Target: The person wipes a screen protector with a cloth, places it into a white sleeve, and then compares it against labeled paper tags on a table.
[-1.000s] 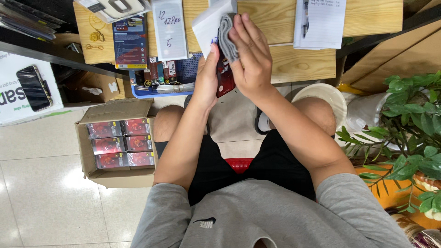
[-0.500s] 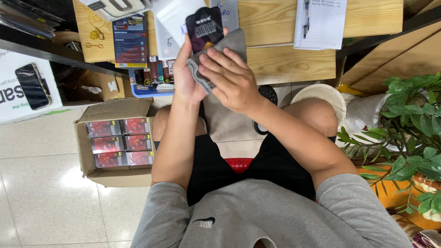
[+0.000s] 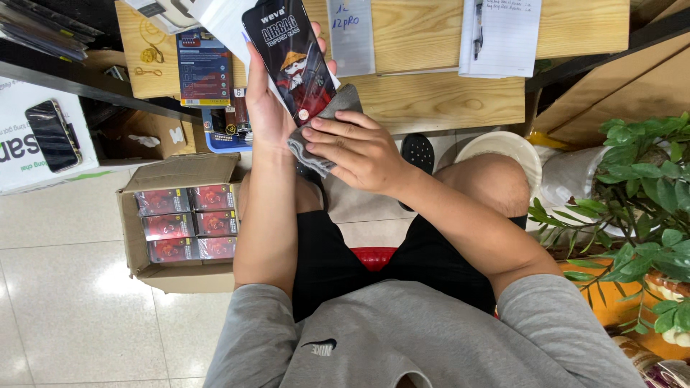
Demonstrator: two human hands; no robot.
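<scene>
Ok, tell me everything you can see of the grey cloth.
The grey cloth is a small, soft-looking piece of fabric, plain mid-grey, bunched into folds. The right hand presses it from the front against the lower end of the flat black packet, which the left hand holds upright. One corner sticks up beside the packet's lower right edge; the rest hangs crumpled between the two hands, above the person's lap.

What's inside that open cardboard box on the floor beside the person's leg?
The cardboard box holds small red and black packets, packed flat in rows, six showing on top. Whether more layers lie beneath them cannot be seen; the top packets cover everything below.
</scene>
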